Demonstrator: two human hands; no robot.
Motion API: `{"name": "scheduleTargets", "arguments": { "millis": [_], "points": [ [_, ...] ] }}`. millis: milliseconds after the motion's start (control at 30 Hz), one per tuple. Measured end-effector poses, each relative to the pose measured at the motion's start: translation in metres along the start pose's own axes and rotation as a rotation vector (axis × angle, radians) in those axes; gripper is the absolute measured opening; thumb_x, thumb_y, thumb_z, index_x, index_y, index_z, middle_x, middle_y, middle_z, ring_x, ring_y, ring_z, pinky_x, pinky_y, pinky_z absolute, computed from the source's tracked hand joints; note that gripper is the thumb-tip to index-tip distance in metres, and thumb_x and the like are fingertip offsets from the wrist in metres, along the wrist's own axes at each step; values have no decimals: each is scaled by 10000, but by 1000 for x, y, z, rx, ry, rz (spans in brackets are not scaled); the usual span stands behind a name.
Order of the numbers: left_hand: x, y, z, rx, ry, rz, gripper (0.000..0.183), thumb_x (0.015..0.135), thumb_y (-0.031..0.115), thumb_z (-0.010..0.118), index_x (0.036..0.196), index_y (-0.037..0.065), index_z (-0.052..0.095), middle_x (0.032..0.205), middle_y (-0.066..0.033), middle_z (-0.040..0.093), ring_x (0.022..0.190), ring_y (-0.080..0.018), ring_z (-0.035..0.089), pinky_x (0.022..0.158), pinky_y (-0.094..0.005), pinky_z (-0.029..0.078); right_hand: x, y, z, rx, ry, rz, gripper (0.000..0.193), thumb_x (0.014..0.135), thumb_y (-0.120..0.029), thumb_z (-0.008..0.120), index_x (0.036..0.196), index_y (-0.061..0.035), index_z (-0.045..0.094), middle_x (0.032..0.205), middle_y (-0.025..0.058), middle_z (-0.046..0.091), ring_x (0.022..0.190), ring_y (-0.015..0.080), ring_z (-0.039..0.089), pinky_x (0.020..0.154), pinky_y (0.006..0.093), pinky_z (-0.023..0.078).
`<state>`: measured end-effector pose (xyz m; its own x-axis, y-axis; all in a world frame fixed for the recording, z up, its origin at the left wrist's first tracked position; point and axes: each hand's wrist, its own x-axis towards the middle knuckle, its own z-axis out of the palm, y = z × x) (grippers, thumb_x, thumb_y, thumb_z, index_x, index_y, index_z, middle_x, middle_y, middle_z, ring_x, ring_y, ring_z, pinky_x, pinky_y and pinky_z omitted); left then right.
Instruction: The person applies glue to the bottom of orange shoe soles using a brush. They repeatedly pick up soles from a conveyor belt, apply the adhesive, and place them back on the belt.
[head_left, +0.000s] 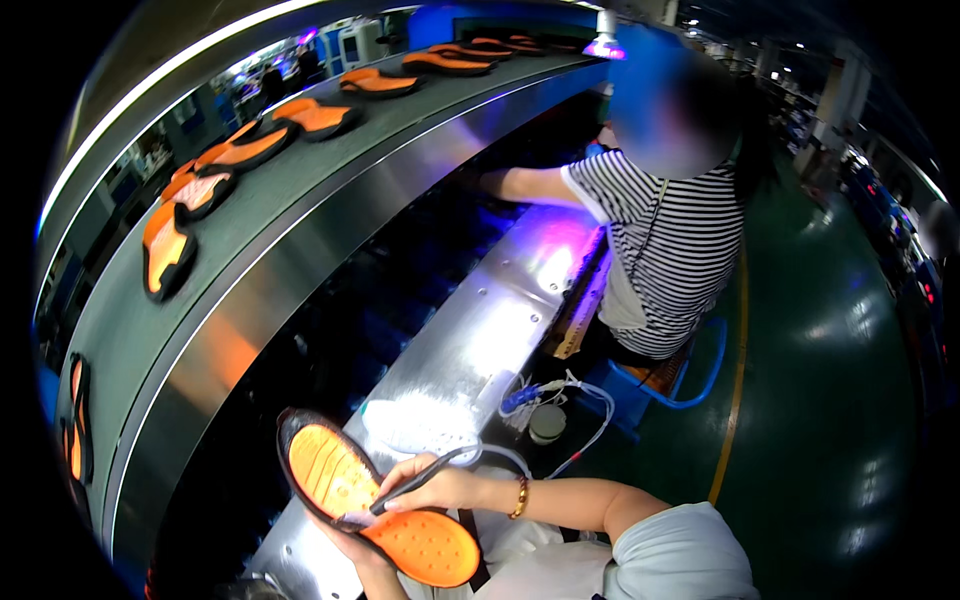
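Holding the shoe sole (375,505) tread-up over the near end of the steel bench (470,340), you cup it from below with your left hand (350,545), whose fingers curl under the waist of the sole; how tightly they close you cannot tell, since the sole hides most of them. Your right hand (435,488) pinches a slim dark pen-like tool (415,485) with its tip touching the sole's middle, a pale cord trailing back from it toward the bench. The sole's long axis runs from upper left to lower right, one end pointing up toward the conveyor (250,230), the other just above your lap, so the right hand is the nearer one to the working spot. The sole looks like moulded rubber: orange ribbed and dotted tread panels inside a black rim. More orange-and-black soles (240,150) lie spaced along the grey conveyor belt, well apart from you. A co-worker in a striped shirt (670,240) sits further along the bench.
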<state>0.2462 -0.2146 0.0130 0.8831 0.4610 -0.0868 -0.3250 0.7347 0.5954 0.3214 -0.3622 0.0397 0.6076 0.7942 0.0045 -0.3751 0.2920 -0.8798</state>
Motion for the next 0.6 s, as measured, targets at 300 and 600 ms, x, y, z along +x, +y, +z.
{"name": "scheduleTargets", "arguments": {
  "millis": [300,600],
  "points": [
    [-11,2,10,129,27,-175,694,806,626,284,1244,93,360,1173,-95,459,1056,-242,458,911,-371,355,-1,-22,2,-175,107,7,164,731,-20,620,891,19,618,844,88,633,742,104,589,684,223,479],
    [-17,0,17,-102,-128,-307,836,754,707,83,1295,96,265,1221,-155,409,1085,-278,462,896,-418,392,34,-36,-7,-138,121,-118,159,723,30,615,880,52,595,791,100,623,712,118,599,666,203,488]
  ]
}}
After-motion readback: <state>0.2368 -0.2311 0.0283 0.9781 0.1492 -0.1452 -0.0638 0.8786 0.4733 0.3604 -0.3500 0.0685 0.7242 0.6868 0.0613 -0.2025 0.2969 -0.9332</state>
